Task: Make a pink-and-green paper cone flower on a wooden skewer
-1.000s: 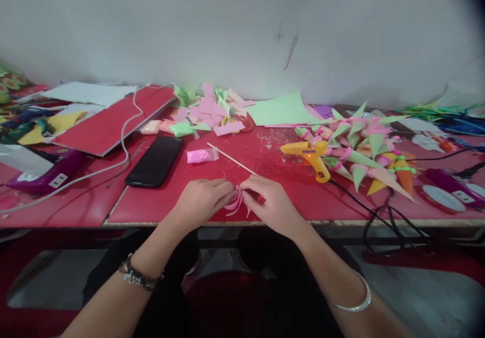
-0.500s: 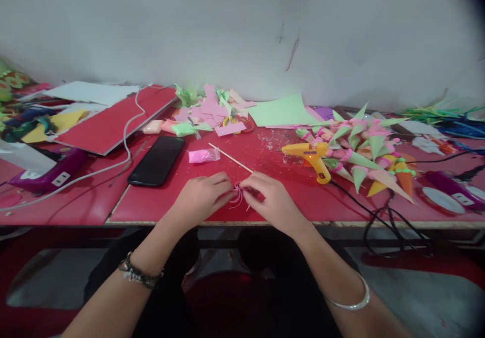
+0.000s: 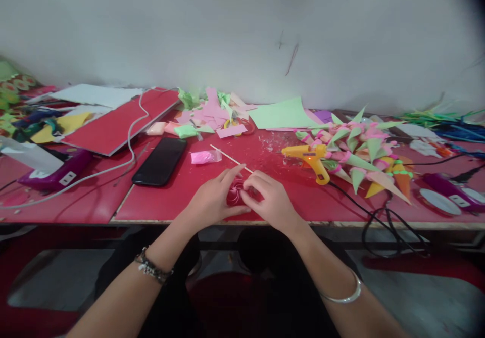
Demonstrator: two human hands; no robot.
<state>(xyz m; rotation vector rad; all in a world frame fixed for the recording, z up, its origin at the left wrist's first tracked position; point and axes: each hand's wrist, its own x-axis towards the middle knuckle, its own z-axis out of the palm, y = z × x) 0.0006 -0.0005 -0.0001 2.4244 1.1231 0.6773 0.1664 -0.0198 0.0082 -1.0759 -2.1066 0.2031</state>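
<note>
A small pink paper flower (image 3: 235,193) with thin curled strips sits between my two hands over the red table (image 3: 159,201), near its front edge. My left hand (image 3: 212,200) cups it from the left, thumb and fingers closed round it. My right hand (image 3: 267,199) pinches its right side with bent fingers. A thin wooden stick (image 3: 229,157) runs up and left from behind the flower. The flower is partly hidden by my fingers.
A yellow glue gun (image 3: 308,157) lies to the right, its black cable trailing off the edge. Behind it is a heap of green and pink paper cones (image 3: 356,148). A black phone (image 3: 159,161), a pink packet (image 3: 204,156), paper scraps (image 3: 212,115) and a red board (image 3: 113,126) lie at left.
My hands have closed in round the flower and shifted slightly forward. Its loose strips, which hung down before, are now gathered into a round shape between my fingers.
</note>
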